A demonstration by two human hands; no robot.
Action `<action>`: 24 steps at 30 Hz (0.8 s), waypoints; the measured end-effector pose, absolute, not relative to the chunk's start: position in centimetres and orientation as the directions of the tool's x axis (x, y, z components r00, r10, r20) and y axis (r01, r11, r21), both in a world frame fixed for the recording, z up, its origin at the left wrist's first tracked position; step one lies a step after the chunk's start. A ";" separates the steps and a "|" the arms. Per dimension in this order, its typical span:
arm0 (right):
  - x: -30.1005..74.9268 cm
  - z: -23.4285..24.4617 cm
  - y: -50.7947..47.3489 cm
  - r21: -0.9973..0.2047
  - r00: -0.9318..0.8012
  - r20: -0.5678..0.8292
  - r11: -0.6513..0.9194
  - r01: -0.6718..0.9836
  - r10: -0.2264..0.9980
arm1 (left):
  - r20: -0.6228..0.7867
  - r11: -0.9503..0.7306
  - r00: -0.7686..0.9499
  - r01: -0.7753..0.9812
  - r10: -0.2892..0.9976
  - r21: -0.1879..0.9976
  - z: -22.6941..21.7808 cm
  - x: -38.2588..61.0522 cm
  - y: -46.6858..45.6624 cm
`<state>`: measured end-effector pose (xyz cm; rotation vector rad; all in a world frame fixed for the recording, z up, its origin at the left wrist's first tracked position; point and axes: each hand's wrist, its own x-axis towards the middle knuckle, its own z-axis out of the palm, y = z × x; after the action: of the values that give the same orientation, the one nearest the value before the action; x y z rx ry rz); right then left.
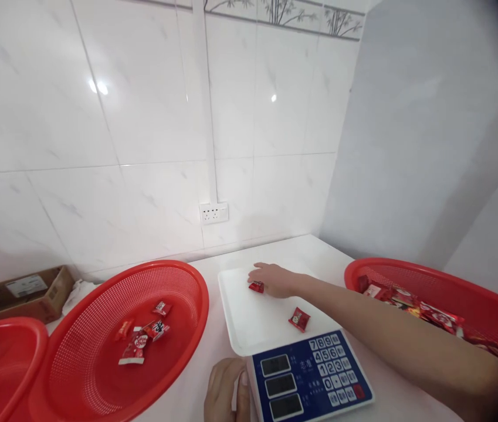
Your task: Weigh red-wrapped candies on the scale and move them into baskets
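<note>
A: Where are the red packets the hands are busy with?
B: On the scale's white pan (249, 325). The far packet (256, 288) lies by the right hand (273, 280), its long axis roughly left to right. The near packet (299, 319) sits askew to the pan's edges; it's squarish, so I can't say which axis is longer.
A: And the hands?
B: The right one reaches in from the right, fingers bent over the far packet; whether they grip it, I can't tell. The left hand (226, 387) is loosely curled beside the near left edge of the scale (312, 375); I can't tell if it grasps anything.
A: What's around them?
B: A white tabletop (207, 328) against a marbled tile wall (152, 129) with a bamboo border and a socket (214, 213). Red baskets stand left (196, 293) and right (407, 269), both holding packets. A cardboard box (57, 293) is far left.
A: Any writing?
B: The blue panel has Chinese characters and keys reading 0 to 9. The near packet's white lettering is too small to read, as is the box's white label (26, 285).
</note>
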<state>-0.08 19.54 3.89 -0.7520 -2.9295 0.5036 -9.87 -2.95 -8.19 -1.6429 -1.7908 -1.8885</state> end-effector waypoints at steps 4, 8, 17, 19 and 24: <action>0.6 3.1 19.0 -0.247 -0.863 0.000 0.836 0.490 0.505 | 0.650 -0.328 -0.391 0.626 0.652 0.707 -7.4 -9.9 -3.3; 2.1 4.5 18.1 -0.241 -0.812 -0.034 0.784 0.572 0.582 | 0.602 -0.300 -0.403 0.598 0.689 0.743 -6.9 -10.0 -3.7; 7.1 5.6 16.2 -0.291 -0.824 -0.340 0.783 0.550 0.453 | 0.696 -0.361 -0.333 0.669 0.636 0.650 -6.8 -9.9 -3.6; 7.2 5.1 16.0 -0.285 -0.821 -0.337 0.781 0.556 0.461 | 0.694 -0.355 -0.334 0.672 0.638 0.650 -6.6 -9.8 -3.7; 6.8 4.6 16.3 -0.294 -0.797 -0.317 0.746 0.598 0.515 | 0.666 -0.360 -0.370 0.622 0.647 0.696 -6.6 -9.5 -3.8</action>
<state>6.79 16.31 4.60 -1.0132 -3.1349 0.6526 -9.53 -3.79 -6.56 -1.7745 -1.7888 -1.9120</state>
